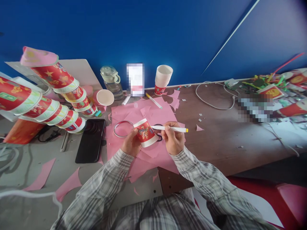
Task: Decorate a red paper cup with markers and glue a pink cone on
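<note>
Head cam shows the left hand (130, 145) gripping a red paper cup (145, 132) over pink paper (153, 116) on the counter (223, 140), right hand (173, 140) fingers pinched on a marker (171, 128), tip probably touching the cup, so brace that wrist.

A pixelated patch (135, 79) at upper centre hides whatever stands against the blue wall, and a second blurred patch (255, 108) masks items at centre right. The left hand (130, 144) covers part of the red paper cup (145, 133). The cup stack (16, 97) is cut off at the left edge.
</note>
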Demonstrator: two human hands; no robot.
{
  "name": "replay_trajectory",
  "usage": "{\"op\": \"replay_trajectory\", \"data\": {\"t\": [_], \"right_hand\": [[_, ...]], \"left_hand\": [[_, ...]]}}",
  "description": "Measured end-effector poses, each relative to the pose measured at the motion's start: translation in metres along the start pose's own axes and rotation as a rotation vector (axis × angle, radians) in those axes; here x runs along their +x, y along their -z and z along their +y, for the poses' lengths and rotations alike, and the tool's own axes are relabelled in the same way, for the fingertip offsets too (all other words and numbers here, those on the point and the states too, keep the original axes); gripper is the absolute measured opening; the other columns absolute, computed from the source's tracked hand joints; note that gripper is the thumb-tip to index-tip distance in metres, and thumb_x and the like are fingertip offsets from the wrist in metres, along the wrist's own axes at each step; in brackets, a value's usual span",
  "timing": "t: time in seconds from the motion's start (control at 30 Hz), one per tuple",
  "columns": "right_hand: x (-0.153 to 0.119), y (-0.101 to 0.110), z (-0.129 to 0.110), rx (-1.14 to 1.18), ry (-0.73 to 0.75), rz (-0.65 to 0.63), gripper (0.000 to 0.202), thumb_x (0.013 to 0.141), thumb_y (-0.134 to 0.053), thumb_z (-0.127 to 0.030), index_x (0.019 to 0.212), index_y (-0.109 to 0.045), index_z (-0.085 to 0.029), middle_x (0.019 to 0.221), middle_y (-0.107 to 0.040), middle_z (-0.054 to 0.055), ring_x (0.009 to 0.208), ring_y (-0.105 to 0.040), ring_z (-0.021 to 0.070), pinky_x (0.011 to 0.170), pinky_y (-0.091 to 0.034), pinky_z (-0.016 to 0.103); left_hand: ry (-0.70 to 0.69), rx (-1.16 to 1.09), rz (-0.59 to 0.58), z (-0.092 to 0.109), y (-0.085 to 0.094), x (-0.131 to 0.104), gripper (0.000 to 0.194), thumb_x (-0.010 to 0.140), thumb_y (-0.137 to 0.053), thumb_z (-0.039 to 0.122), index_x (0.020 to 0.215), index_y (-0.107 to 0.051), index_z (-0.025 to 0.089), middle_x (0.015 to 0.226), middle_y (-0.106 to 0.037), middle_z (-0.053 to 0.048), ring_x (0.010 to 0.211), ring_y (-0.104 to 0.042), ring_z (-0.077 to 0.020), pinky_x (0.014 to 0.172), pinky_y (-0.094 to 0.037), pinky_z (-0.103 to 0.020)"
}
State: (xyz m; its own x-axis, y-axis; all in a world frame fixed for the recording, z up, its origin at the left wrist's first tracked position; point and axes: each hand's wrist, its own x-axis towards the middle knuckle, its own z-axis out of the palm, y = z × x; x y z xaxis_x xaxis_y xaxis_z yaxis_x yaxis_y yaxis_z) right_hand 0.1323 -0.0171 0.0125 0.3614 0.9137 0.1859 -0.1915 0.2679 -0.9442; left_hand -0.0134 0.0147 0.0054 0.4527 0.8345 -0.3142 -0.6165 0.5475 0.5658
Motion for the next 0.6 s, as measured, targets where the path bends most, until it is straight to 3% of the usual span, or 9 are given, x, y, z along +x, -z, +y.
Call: {"op": "replay_trajectory", "data": {"t": [0.23,0.47,0.6], "right_hand": [[-0.0034,0.0045,-0.0020,-0.063,-0.027,-0.012,0.014,0.078,-0.054,-0.032,0.073,-0.053,-0.019,0.049,-0.048,-0.006,0.040,-0.039,0.0087,0.040,-0.030,0.022],[-0.0083,0.0058,-0.0036,-0.080,-0.006,-0.087,0.012,0.075,-0.055,-0.029,0.069,-0.056,-0.020,0.045,-0.042,-0.008,0.041,-0.037,0.0091,0.051,-0.041,0.028],[-0.0058,0.0061,-0.0053,-0.080,-0.028,-0.069,0.013,0.075,-0.056,-0.030,0.069,-0.056,-0.019,0.046,-0.044,-0.007,0.041,-0.038,0.0089,0.046,-0.037,0.025]], "left_hand": [[-0.008,-0.043,0.089,-0.0011,0.0042,0.0011,0.037,0.060,-0.066,0.035,0.089,-0.059,0.012,0.085,-0.069,-0.010,0.091,-0.060,-0.0318,0.088,-0.046,-0.050],[-0.008,-0.028,0.070,-0.0001,0.0025,0.0013,0.044,0.055,-0.070,0.039,0.089,-0.061,0.012,0.086,-0.069,-0.011,0.087,-0.062,-0.0313,0.083,-0.050,-0.047],[-0.006,-0.036,0.062,-0.0001,0.0036,0.0010,0.043,0.057,-0.070,0.038,0.089,-0.060,0.011,0.087,-0.069,-0.012,0.088,-0.061,-0.0317,0.083,-0.049,-0.048]]}}
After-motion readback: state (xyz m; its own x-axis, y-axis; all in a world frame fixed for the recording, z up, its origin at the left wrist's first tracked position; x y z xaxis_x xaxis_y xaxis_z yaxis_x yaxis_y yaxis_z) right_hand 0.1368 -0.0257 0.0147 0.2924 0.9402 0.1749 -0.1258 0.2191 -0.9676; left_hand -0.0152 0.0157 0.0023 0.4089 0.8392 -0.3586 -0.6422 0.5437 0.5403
